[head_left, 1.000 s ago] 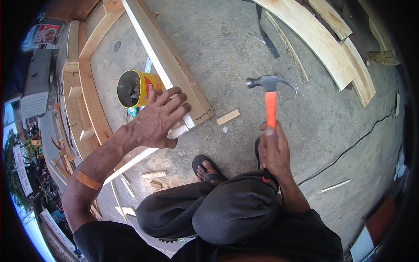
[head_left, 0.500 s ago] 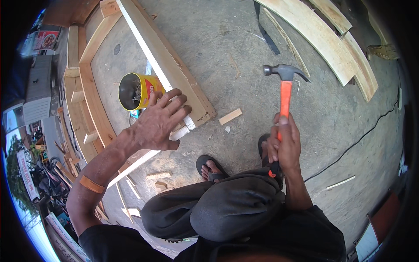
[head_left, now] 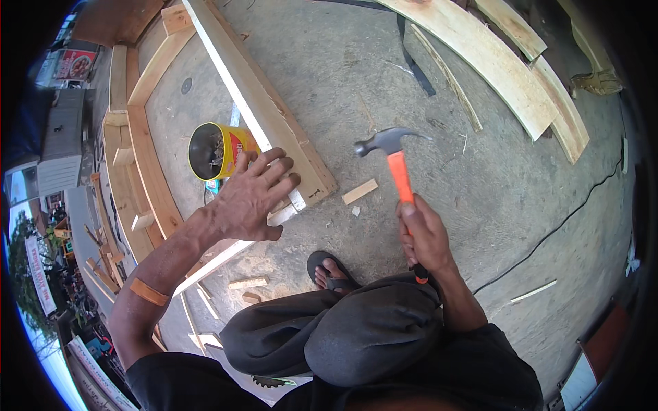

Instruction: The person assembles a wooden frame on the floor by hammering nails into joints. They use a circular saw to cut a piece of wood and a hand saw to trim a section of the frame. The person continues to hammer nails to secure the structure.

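My right hand point(head_left: 426, 236) is wrapped round the orange grip of a claw hammer point(head_left: 399, 175). The hammer's dark head is up, its striking face toward the wooden frame on the left. My left hand point(head_left: 253, 195) lies with fingers spread across the white edge of a plank point(head_left: 264, 109), near its close end. A small dark mark shows in that end, too small to make out. Just beyond my left hand a yellow bucket point(head_left: 233, 144) lies tipped, its dark mouth toward the left, with small bits inside that may be nails.
A curved wooden frame point(head_left: 147, 157) stretches along the left. On the concrete lie a small wood block point(head_left: 360, 192) and offcuts point(head_left: 248, 282). Curved boards point(head_left: 480, 61) lie at the far right, a black cable point(head_left: 562, 222) nearer. A toothed round blade point(head_left: 269, 381) shows beside my knee.
My right hand has moved left with the hammer, whose head has come lower and nearer the plank's end. The left hand stays on the plank.
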A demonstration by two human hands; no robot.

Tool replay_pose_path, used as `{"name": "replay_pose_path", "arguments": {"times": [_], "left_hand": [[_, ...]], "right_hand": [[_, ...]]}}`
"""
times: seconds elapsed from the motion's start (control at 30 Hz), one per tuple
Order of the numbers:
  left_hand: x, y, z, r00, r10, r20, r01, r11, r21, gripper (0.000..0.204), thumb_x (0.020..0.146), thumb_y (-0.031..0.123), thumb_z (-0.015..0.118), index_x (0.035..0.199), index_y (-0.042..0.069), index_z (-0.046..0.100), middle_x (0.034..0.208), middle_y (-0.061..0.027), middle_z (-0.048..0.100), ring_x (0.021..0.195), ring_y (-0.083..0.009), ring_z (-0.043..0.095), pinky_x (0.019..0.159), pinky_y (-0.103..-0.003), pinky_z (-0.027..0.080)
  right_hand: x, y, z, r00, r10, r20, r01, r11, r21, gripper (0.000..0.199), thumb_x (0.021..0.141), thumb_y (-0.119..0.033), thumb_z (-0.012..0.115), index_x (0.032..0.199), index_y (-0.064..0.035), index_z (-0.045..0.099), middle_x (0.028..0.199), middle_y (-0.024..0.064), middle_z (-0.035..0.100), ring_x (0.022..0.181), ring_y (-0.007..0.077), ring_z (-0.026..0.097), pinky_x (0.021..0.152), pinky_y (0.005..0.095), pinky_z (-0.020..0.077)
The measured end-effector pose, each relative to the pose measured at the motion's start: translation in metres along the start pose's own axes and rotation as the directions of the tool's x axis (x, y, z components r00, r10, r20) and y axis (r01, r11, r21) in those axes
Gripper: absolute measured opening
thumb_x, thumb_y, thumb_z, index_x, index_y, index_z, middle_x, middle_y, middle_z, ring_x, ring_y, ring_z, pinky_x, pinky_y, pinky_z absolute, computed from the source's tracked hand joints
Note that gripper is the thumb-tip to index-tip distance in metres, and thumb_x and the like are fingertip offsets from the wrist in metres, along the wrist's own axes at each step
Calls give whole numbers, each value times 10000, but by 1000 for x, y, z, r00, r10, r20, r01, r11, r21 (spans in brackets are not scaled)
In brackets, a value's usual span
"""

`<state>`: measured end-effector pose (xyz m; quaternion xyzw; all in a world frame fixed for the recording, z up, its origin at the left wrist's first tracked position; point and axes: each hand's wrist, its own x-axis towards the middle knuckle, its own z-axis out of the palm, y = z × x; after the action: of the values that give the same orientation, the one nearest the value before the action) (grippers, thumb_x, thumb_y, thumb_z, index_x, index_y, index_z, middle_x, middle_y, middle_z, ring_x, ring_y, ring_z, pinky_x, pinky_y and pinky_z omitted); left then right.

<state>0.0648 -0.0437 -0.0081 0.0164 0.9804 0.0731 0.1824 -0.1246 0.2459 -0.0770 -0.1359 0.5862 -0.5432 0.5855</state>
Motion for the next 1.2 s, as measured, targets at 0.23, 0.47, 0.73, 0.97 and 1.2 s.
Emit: {"name": "replay_pose_path", "arguments": {"times": [0.23, 0.47, 0.73, 0.97, 1.2], "left_hand": [[5, 2, -2, 1000, 12, -3, -12, 1000, 13, 877, 527, 340, 827, 1300, 106, 482, 1333, -143, 479, 1352, -363, 399, 1052, -582, 346], [2, 5, -2, 1000, -2, 14, 2, 1000, 8, 881, 535, 348, 828, 1308, 107, 478, 1341, -145, 475, 1360, -360, 395, 1055, -582, 350], [-1, 0, -3, 1000, -20, 11, 19, 1000, 24, 864, 547, 354, 830, 1301, 110, 485, 1352, -144, 473, 1362, -358, 393, 1062, -583, 344], [1, 3, 0, 1000, -14, 9, 14, 1000, 22, 815, 591, 367, 823, 1292, 156, 465, 1314, -127, 468, 1369, -331, 382, 1045, -594, 357], [0, 6, -2, 1000, -14, 17, 14, 1000, -5, 828, 562, 336, 821, 1286, 109, 489, 1323, -152, 485, 1357, -365, 391, 1077, -591, 337]], "right_hand": [[17, 40, 10, 979, -183, 90, 204, 902, -381, 346, 1095, -393, 421, 1026, -59, 480, 576, -1, 428, 407, 97, 421, 389, 278, 401], [13, 41, 8, 990, -99, 99, 127, 935, -332, 318, 1092, -366, 444, 1063, -54, 496, 603, 16, 475, 458, 99, 479, 428, 290, 396], [19, 35, 7, 999, 4, 48, 2, 992, -126, 315, 1080, -329, 463, 1103, -15, 478, 631, 145, 531, 532, 264, 581, 522, 410, 444], [16, 51, 22, 947, -304, 106, 322, 899, -296, 334, 1095, -333, 411, 1077, -7, 485, 610, 104, 514, 473, 257, 550, 471, 368, 455], [19, 45, 4, 954, -189, 233, 273, 867, -417, 320, 1087, -328, 451, 1100, -9, 476, 617, 101, 543, 520, 165, 578, 501, 366, 462]]}}
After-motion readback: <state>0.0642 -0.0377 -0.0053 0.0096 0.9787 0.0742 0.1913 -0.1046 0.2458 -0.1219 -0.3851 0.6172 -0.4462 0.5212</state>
